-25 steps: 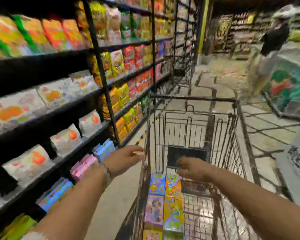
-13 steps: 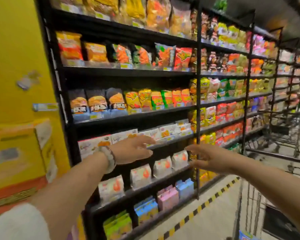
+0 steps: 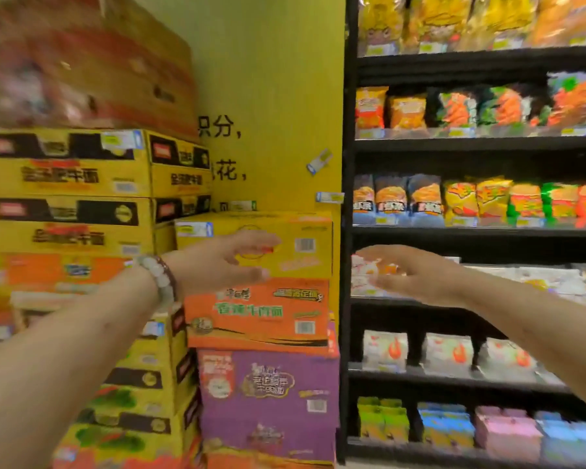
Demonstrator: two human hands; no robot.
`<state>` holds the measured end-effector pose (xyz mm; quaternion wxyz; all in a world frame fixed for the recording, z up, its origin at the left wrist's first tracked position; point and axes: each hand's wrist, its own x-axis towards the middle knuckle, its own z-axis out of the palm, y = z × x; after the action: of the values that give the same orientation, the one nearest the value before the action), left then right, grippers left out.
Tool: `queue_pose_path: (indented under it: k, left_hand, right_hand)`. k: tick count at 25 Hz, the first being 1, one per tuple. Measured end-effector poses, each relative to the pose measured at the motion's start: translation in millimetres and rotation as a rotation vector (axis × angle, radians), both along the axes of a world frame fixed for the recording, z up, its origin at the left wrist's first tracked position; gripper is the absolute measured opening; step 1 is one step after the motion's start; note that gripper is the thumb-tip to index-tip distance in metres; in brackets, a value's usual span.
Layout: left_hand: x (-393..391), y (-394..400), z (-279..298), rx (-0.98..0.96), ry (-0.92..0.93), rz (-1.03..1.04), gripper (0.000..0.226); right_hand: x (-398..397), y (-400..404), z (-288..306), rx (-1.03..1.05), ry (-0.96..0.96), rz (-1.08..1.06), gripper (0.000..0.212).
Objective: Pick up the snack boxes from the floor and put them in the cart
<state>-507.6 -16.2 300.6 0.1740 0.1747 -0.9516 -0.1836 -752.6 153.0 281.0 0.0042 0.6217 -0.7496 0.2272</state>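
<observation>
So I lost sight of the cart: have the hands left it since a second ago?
Yes. Left hand and right hand now hang empty before stacked cartons, cart unseen.

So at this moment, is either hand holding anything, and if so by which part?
Nothing is held. The left hand and the right hand are both open in the air, fingers loosely spread, empty.

Stacked yellow, orange and purple printed cardboard cartons (image 3: 257, 309) look matt beside glossy plastic snack bags (image 3: 460, 201) on black metal shelving (image 3: 477, 143).

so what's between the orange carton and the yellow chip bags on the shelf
In the head view, the black upright post of the shelving stands between the orange carton and the yellow chip bags; three dark-blue bags sit between post and yellow ones.
</observation>
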Motion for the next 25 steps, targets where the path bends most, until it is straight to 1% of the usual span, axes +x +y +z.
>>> queue_pose_path:
  k: [3,6,8,11,13,14,15,17,20,25]
  left_hand:
    - [94.8,-10.6,2.7,0.012,0.037,0.207,0.048]
    - [199.8,-27.2,-4.6,0.028,0.047,0.411,0.050]
    - [268.3,-33.4,-9.5,0.019,0.037,0.517,0.050]
    - [369.8,-32.4,-10.4,0.006,0.038,0.660,0.048]
    - [432.1,-28.6,-7.8,-0.013,0.003,0.749,0.053]
    - [459.4,-26.8,-6.7,0.012,-0.020,0.785,0.052]
    - [489.0,-24.1,-6.3,0.051,-0.031,0.818,0.047]
    - [536.7,-23.7,-6.6,0.086,-0.021,0.866,0.043]
    - [596.5,-25.0,-8.7,0.064,-0.039,0.981,0.047]
    - [679.3,-49.8,-29.7,0.065,-0.055,1.132,0.046]
  right_hand:
    - [61.8,-55.8,2.8,0.002,-0.020,0.165,0.047]
    - [143.5,-116.1,3.3,-0.015,-0.030,0.366,0.041]
    - [203.2,-152.4,0.9,-0.013,-0.049,0.472,0.041]
    - [302.7,-202.3,-5.7,0.016,0.008,0.632,0.045]
    - [369.4,-231.2,-9.1,0.014,0.013,0.718,0.046]
    - [400.3,-243.8,-11.9,0.014,0.001,0.753,0.046]
    - [435.4,-257.2,-15.5,0.018,-0.017,0.794,0.046]
    - [491.5,-279.7,-21.6,0.028,-0.016,0.873,0.047]
    - [565.8,-311.3,-24.5,0.052,-0.022,0.982,0.047]
    - [664.0,-369.3,-28.3,0.129,-0.070,1.127,0.050]
